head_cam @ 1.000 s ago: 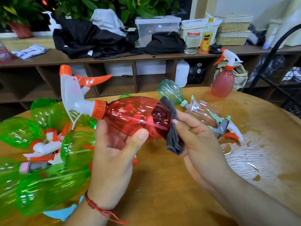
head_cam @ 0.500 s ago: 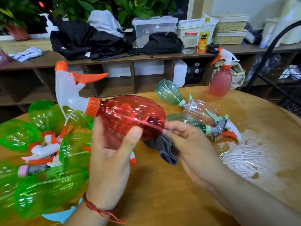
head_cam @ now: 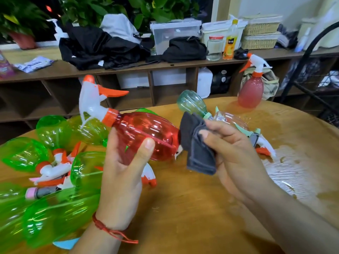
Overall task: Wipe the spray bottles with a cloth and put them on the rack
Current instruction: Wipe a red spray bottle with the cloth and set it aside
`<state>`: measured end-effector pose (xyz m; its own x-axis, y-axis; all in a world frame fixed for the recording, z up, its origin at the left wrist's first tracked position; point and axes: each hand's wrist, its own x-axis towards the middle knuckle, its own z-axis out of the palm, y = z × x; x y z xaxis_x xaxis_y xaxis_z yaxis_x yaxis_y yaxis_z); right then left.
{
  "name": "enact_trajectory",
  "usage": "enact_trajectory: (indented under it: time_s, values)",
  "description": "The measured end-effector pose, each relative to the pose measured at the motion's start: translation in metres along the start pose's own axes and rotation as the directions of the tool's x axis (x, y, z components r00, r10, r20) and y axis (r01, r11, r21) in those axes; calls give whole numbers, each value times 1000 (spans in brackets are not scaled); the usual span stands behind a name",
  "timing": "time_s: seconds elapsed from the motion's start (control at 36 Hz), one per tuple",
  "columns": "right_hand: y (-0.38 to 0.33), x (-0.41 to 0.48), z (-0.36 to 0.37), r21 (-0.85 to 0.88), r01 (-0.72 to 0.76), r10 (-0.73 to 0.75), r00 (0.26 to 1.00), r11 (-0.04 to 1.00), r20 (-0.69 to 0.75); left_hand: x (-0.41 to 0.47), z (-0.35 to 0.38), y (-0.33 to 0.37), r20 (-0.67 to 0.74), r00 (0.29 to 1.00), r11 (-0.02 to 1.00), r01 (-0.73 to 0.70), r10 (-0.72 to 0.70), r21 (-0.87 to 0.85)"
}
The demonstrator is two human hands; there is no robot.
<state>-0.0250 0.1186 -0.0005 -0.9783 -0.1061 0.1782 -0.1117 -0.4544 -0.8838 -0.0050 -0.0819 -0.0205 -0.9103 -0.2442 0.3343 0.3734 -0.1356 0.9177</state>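
- Left hand (head_cam: pixel 124 173) grasps the red spray bottle (head_cam: pixel 145 134) from below, thumb across its side, bottle lying sideways above the table (head_cam: pixel 192 198).
- Its white-and-orange trigger head (head_cam: pixel 93 101) points up and to the left; bottle base faces right.
- Right hand (head_cam: pixel 236 154) pinches a folded dark grey cloth (head_cam: pixel 196 143) between thumb and fingers; cloth sits against the bottle's base end.
- Pile of green spray bottles (head_cam: pixel 45 180) lies on the table's left side, just beside the left wrist, which wears a red string bracelet (head_cam: pixel 108 230).
- Behind the right hand: a teal-green bottle (head_cam: pixel 190 103) and a clear bottle (head_cam: pixel 229 120) lying on their sides, touching each other.
- A pink spray bottle (head_cam: pixel 251 90) stands upright at the table's far edge, well apart from the hands.
- Wet patches (head_cam: pixel 286 167) on the table's right side.
- Black metal rack frame (head_cam: pixel 311 52) at the far right; a shelf unit (head_cam: pixel 128 70) with bags and boxes runs along the back.
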Motion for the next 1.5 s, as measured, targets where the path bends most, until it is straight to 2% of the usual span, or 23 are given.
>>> enact_trajectory:
  time_s: [0.14, 0.25, 0.33, 0.42, 0.5, 0.64, 0.72, 0.81, 0.97, 1.06, 1.14, 1.19, 1.28, 1.36, 1.44, 1.5]
  values:
    - [0, 5, -7, -75, 144, -150, 986, 987, -75, -9, 9, -4, 212, 971, 993, 97, -108, 64]
    - [0, 1, -6, -244, 298, -326, 942, 923, -84, -16, 11, -11, 308, 933, 977, 147, -189, 152]
    - [3, -3, -7, -425, 443, -485, 875, 790, 10, -19, 10, -11, 342, 913, 967, 162, -222, 195]
    - [4, -2, -11, -610, 565, -608, 776, 556, 165, -23, 11, -7, 365, 898, 960, 169, -244, 225]
    - [-2, 2, -18, -712, 606, -671, 695, 355, 256, -26, 13, -5, 395, 883, 954, 161, -253, 252]
    - [-11, 6, -25, -765, 580, -709, 662, 280, 243, -33, 19, -2, 448, 854, 949, 148, -265, 280]
    - [-6, 2, -19, -744, 630, -667, 655, 223, 355, -34, 21, -2, 438, 862, 947, 130, -254, 293]
    - [-7, 3, -19, -721, 651, -637, 665, 239, 390, -32, 19, -2, 436, 866, 947, 118, -245, 298]
    - [-17, 16, -38, -780, 524, -663, 723, 341, 196, -33, 17, -4, 440, 862, 931, 93, -252, 352]
    - [-14, 9, -30, -733, 586, -641, 718, 346, 271, -33, 18, -4, 412, 876, 919, 82, -251, 386]
    - [-5, 1, -18, -676, 676, -590, 684, 292, 429, -32, 19, -5, 412, 876, 918, 78, -250, 390]
    - [-4, 2, -16, -658, 698, -583, 670, 283, 460, -31, 18, -5, 418, 875, 920, 72, -243, 384]
    - [-7, 9, -26, -704, 633, -658, 684, 321, 316, -31, 16, -6, 437, 863, 938, 107, -253, 331]
    - [-13, 17, -38, -745, 531, -657, 735, 403, 169, -32, 16, -6, 447, 858, 944, 117, -252, 308]
    - [-10, 14, -33, -737, 543, -641, 742, 402, 197, -32, 17, -7, 446, 861, 947, 112, -244, 302]
    - [-5, 7, -23, -726, 593, -635, 719, 347, 284, -30, 16, -8, 423, 876, 951, 112, -232, 289]
